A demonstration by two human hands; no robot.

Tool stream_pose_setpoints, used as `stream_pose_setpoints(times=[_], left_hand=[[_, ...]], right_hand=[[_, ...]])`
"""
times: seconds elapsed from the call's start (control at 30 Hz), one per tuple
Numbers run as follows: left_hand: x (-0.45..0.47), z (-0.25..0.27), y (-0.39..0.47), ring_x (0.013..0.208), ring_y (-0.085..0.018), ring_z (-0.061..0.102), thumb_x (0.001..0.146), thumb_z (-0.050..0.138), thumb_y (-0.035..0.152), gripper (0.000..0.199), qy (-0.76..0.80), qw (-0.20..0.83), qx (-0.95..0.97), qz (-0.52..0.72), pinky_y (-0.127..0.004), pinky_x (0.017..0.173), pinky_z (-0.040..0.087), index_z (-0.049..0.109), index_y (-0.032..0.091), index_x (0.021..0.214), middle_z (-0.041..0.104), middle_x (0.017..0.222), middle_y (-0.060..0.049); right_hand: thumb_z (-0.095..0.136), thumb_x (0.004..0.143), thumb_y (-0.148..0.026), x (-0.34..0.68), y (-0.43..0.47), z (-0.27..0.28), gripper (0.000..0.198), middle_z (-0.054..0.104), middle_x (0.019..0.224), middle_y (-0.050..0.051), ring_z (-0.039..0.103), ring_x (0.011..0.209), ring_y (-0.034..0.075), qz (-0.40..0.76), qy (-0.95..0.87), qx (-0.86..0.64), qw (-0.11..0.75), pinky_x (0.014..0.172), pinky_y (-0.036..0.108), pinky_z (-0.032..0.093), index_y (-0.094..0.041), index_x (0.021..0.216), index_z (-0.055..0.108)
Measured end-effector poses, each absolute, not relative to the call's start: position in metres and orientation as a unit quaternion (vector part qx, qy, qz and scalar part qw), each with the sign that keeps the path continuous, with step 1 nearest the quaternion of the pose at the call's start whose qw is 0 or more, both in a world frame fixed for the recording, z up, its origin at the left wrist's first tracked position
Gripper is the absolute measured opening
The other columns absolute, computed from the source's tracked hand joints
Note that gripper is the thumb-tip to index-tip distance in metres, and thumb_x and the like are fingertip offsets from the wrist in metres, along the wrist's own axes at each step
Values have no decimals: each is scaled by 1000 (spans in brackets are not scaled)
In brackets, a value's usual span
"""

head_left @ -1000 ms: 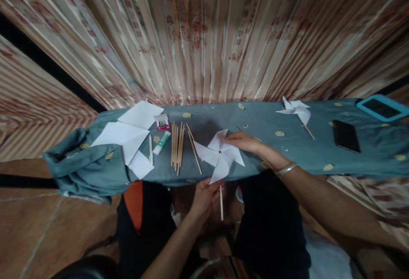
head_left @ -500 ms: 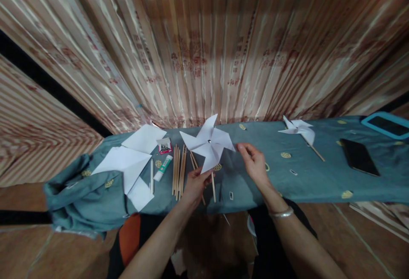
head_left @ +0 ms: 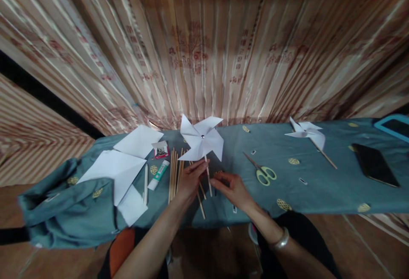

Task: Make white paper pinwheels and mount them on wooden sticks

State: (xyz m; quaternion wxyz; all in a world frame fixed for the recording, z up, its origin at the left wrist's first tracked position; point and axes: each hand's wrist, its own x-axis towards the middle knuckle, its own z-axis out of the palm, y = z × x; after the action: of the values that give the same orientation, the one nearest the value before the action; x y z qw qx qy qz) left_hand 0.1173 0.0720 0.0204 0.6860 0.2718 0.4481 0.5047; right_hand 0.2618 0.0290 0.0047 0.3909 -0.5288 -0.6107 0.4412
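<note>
A white paper pinwheel on a thin wooden stick, with a shiny pin at its centre, stands upright in front of me. My left hand pinches its stick just under the blades. Lower down, my right hand has its thumb and curled fingers closed at the same stick. Several loose wooden sticks lie left of the pinwheel, partly behind my left hand. Beside them are a glue stick and a small open box of metal pins.
White paper sheets and a white pen-like stick lie left. To the right are green-handled scissors, another pinwheel, a black phone and a blue-framed object. A curtain hangs behind the cloth-covered table.
My right hand has moved from beside a blade down to the pinwheel's stick. The blades have turned. Scissors previously hidden by my right hand now show.
</note>
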Motion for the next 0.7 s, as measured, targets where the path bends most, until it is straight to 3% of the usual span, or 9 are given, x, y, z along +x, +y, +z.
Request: stream_pose_setpoints(times=[0.27,0.4,0.7], left_hand=[[115,16,74,67,-12,61,48,89,35,38,445,679,281,512,-24,65,47,79,17,80,75,80,-6],[114,15,70,66,-13,63,52,88,34,39,450,667,327,496,-25,67,49,78,16,85,75,78,-7],[114,7,67,72,-17,66,50,87,33,33,484,629,374,479,-29,72,50,78,16,78,76,79,-9]], right_hand=[[59,81,-40,250,26,-12,26,59,60,-1,52,59,14,454,-594,-543,383,60,26,38,-20,67,65],[59,82,-39,255,31,-7,24,61,63,-1,54,62,15,423,-586,-561,404,62,26,39,-20,69,65],[61,84,-35,256,31,-4,18,68,70,-1,62,68,16,375,-629,-554,397,67,27,43,-22,75,68]])
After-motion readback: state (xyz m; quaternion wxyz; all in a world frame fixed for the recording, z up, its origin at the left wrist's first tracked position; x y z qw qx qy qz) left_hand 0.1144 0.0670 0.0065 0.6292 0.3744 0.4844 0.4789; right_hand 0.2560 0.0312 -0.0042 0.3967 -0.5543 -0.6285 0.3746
